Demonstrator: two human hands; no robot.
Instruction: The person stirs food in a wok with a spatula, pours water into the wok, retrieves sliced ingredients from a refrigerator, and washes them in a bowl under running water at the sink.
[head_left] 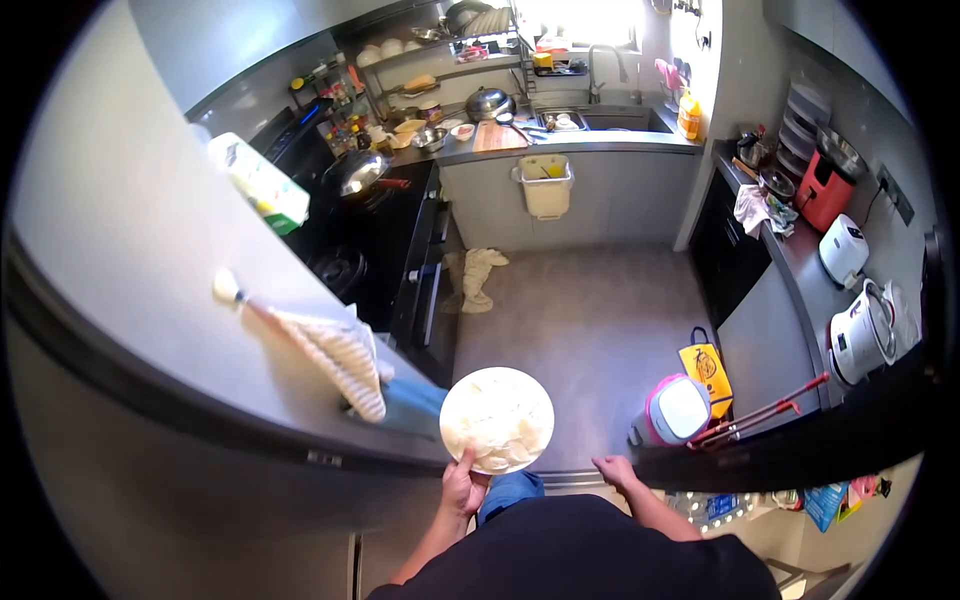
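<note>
My left hand (pixel 463 488) grips the near rim of a round white plate (pixel 447 440), thumb on top and fingers underneath. Pale, thin, flat pieces (pixel 497 415) cover most of the plate; their exact kind is hard to make out. My right hand (pixel 615 471) hangs at my right side with its fingers curled in, and nothing shows in it. It is nearest to the dark door edge and a bin with a light lid (pixel 680 408).
A striped towel (pixel 335 355) hangs at left, near a stove with a lidded wok (pixel 357 173). Ahead are a sink (pixel 625 118), a cutting board (pixel 498 136) and a hanging white bin (pixel 546 187). A cloth (pixel 480 278) lies on the floor; a yellow bag (pixel 708 370) stands at right.
</note>
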